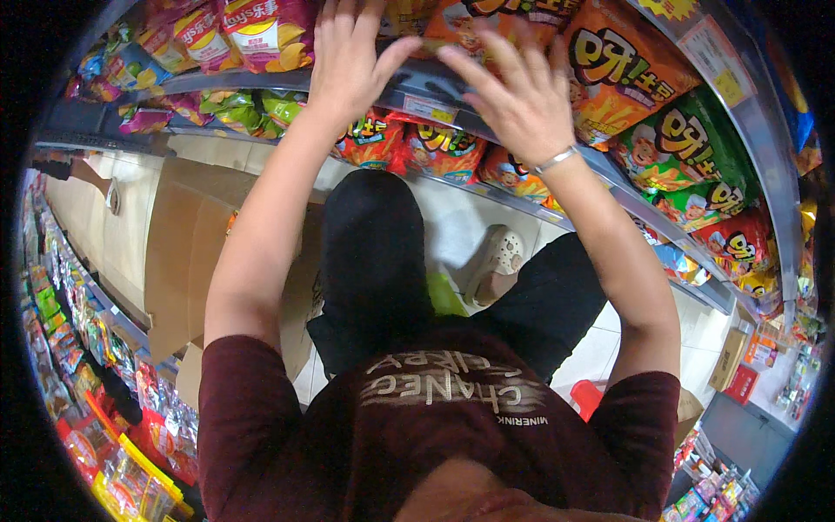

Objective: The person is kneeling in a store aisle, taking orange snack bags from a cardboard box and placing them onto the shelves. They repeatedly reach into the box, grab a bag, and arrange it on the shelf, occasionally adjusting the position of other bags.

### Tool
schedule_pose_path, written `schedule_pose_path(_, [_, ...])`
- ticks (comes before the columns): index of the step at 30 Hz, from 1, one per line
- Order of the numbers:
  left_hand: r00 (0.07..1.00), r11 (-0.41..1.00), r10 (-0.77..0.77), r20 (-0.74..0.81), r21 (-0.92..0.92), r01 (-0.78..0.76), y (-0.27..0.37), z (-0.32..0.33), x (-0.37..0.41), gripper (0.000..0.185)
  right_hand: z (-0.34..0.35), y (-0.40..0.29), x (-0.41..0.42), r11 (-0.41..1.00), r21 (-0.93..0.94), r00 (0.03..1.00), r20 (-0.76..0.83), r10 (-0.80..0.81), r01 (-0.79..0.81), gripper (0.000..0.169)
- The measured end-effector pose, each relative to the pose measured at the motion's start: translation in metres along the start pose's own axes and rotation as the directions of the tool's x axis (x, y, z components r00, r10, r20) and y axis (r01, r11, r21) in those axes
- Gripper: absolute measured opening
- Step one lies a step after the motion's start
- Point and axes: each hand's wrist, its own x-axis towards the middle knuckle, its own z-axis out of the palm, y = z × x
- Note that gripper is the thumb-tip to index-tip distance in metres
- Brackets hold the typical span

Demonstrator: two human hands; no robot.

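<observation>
My left hand [346,65] reaches over the front edge of a store shelf [254,81], its thumb spread from the fingers and nothing in its grasp. Purple Lay's chip bags [261,32] stand just left of it. My right hand [522,98] hovers by the same edge with fingers apart, blurred and holding nothing. Behind its fingers are orange snack bags [450,29]; whether the fingertips touch them I cannot tell. A larger orange snack bag [626,65] stands to the right, with a green snack bag [691,143] beside it.
Red snack bags [437,153] fill the lower shelf under my hands. An opened cardboard box [189,248] sits on the floor to my left. Packed snack racks [78,326] line the far left side. Another person's leg [91,176] shows at the upper left.
</observation>
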Motion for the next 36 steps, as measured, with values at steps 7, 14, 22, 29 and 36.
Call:
schedule_pose_path(7, [0.982, 0.984, -0.169, 0.087, 0.072, 0.163, -0.010, -0.131, -0.115, 0.060, 0.049, 0.033, 0.026, 0.984, -0.096, 0.988, 0.057, -0.143, 0.148, 0.063])
schedule_pose_path(14, [0.657, 0.607, -0.736, -0.164, 0.270, 0.748, -0.085, -0.209, -0.309, 0.044, 0.047, 0.034, 0.014, 0.983, -0.160, 0.971, 0.234, -0.050, 0.089, 0.071])
schedule_pose_path(22, [-0.101, 0.495, -0.771, 0.628, 0.692, 0.526, -0.152, -0.219, -0.392, 0.079, 0.018, 0.004, -0.002, 0.994, 0.081, 0.960, 0.277, 0.051, -0.077, 0.054])
schedule_pose_path(29, [-0.083, 0.363, -0.783, 0.616, 0.562, 0.743, -0.145, -0.078, -0.512, 0.107, -0.016, -0.035, -0.027, 0.987, 0.161, 1.000, 0.020, 0.000, -0.003, 0.050])
schedule_pose_path(36, [-0.479, -0.276, -0.830, 0.287, 0.535, 0.799, -0.050, -0.034, -0.397, 0.131, -0.031, -0.074, -0.064, 0.936, 0.333, 0.969, 0.247, 0.027, -0.111, 0.040])
